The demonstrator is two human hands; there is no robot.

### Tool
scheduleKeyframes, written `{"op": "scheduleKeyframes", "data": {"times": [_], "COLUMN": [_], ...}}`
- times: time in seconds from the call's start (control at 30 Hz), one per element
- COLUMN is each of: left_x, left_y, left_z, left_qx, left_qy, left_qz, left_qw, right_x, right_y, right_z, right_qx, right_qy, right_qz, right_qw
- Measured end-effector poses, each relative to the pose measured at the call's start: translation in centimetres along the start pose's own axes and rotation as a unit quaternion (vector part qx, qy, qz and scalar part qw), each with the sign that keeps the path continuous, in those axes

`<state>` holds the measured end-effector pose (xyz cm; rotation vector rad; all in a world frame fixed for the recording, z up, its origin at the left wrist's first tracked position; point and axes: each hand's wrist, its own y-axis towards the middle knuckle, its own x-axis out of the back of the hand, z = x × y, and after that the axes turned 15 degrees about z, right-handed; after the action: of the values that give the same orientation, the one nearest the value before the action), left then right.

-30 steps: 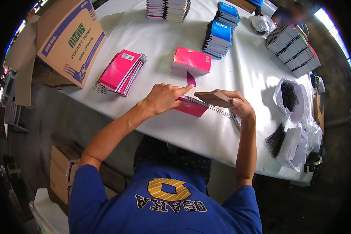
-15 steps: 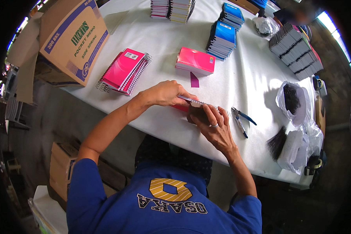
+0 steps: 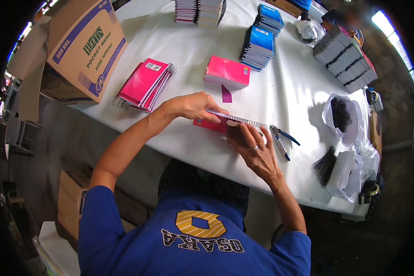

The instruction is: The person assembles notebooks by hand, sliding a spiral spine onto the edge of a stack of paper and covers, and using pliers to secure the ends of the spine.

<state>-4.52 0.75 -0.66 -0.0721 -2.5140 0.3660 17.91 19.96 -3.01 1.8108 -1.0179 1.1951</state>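
A pink pocket notebook (image 3: pixel 209 124) stands tilted near the table's front edge, its spine and wire coil (image 3: pixel 248 121) turned up. My left hand (image 3: pixel 197 107) is closed on its left end, thumb and fingers gripping the spine. At the coil, my right hand (image 3: pixel 252 143) has its fingers curled in, thumb and fingertips pressed against the notebook; part of the cover is hidden behind them. The coil's loose end runs past the right fingers toward blue-handled cutting pliers (image 3: pixel 284 140) on the table. Beyond my hands lies a small purple piece (image 3: pixel 226 94).
Pink spiral notebooks (image 3: pixel 145 83) lie left, and a pink notebook stack (image 3: pixel 226 71) straight ahead. Blue notebook stacks (image 3: pixel 258 45) stand farther back. A big cardboard box (image 3: pixel 87 50) is at the left. On the right are white-edged stacks (image 3: pixel 345 57), a plastic bag of black coils (image 3: pixel 342 117) and loose black coils (image 3: pixel 325 166).
My right fingers have shifted and curled at the coil. More of the pink cover shows where a brown surface was seen before. My left hand keeps its grip.
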Motion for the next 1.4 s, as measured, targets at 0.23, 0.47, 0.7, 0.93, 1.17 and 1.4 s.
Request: {"op": "scheduleKeyframes", "data": {"times": [0.23,0.47,0.7,0.93,1.17,1.4], "left_x": [0.3,0.2,-2.8,-3.5,-3.9,-4.4], "left_y": [-0.1,-0.4,-1.2,-1.0,-1.1,-0.9], "left_z": [-0.2,0.1,-0.8,-2.6,-2.2,-1.9], "left_qx": [-0.022,-0.019,0.006,0.105,0.081,0.021], "left_qy": [0.006,-0.01,0.252,0.262,0.21,0.115], "left_qz": [0.011,0.035,-0.154,-0.177,-0.203,-0.289], "left_qw": [1.0,0.999,0.955,0.943,0.953,0.95], "right_x": [0.8,3.7,5.3,-0.6,0.1,0.1], "right_y": [0.6,1.3,3.0,2.1,3.6,5.7], "right_z": [0.1,-0.8,-10.6,-12.0,-10.4,-9.2], "right_qx": [0.008,0.033,0.005,0.02,0.008,0.035], "right_qy": [0.134,0.239,0.657,0.772,0.843,0.784], "right_qz": [-0.01,0.051,0.201,0.17,0.14,0.098], "right_qw": [0.991,0.969,0.727,0.612,0.519,0.612]}}
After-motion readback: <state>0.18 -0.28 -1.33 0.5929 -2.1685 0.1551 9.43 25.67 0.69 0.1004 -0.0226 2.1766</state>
